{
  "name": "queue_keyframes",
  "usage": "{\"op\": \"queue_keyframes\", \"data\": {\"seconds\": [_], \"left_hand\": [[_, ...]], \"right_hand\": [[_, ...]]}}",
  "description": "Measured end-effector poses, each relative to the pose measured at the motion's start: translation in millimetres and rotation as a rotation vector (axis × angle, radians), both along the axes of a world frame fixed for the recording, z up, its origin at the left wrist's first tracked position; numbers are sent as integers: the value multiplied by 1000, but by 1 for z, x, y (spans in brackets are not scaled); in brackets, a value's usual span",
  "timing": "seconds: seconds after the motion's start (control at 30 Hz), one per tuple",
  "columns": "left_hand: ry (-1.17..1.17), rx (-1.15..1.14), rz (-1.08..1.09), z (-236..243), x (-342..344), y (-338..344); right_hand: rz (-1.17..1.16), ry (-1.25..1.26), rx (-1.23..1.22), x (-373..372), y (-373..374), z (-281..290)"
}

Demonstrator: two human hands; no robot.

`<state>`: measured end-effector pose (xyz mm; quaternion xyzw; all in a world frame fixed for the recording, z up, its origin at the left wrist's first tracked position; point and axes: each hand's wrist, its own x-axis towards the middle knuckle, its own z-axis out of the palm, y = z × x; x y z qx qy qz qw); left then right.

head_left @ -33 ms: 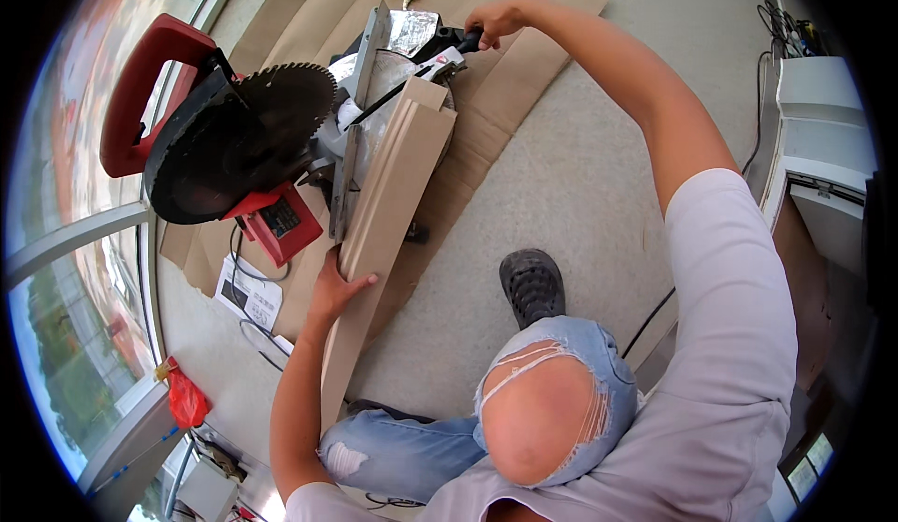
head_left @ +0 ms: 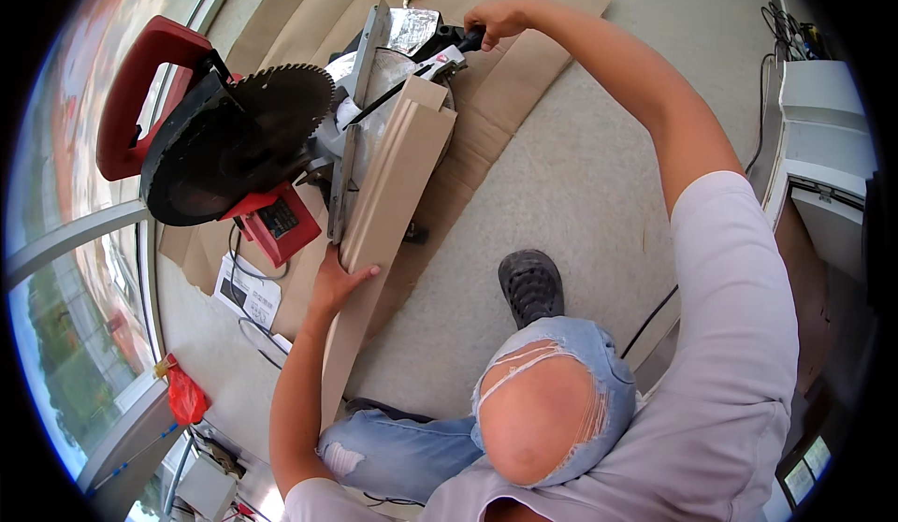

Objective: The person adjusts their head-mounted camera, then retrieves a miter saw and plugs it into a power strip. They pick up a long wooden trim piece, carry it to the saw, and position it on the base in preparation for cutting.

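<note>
A mitre saw stands at the upper left, its red handle (head_left: 112, 134) and dark toothed blade (head_left: 253, 138) raised and tilted to the left. Across its round metal table lies a long beige profiled board (head_left: 398, 176), set along the metal fence (head_left: 342, 181). My left hand (head_left: 335, 290) grips the board near the fence's close end, thumb over the top face and the other fingers hidden at its left side. Stretched out to the far side, my right hand (head_left: 499, 22) is closed around the black handle (head_left: 473, 37) at the front of the saw's table.
Flattened cardboard (head_left: 505, 101) lies under the saw on the grey floor. A printed sheet (head_left: 245, 290) and a black cable (head_left: 251, 324) lie left of the board. Glass panes (head_left: 84, 326) line the left side. My shoe (head_left: 531, 286) and bent knee are right of the board.
</note>
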<state>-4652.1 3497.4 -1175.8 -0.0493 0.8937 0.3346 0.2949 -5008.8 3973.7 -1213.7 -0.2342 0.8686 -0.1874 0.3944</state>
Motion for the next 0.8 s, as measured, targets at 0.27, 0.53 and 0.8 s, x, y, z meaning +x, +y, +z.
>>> {"op": "queue_keyframes", "data": {"seconds": [0.27, 0.53, 0.8], "left_hand": [[-79, -17, -19, -8, -16, 7], [-121, -47, -39, 3, -25, 15], [-130, -71, -41, -2, -25, 10]], "right_hand": [[-65, 659, -283, 45, 10, -26], [-160, -398, -72, -7, -12, -4], [-46, -679, -80, -17, -17, -16]]}}
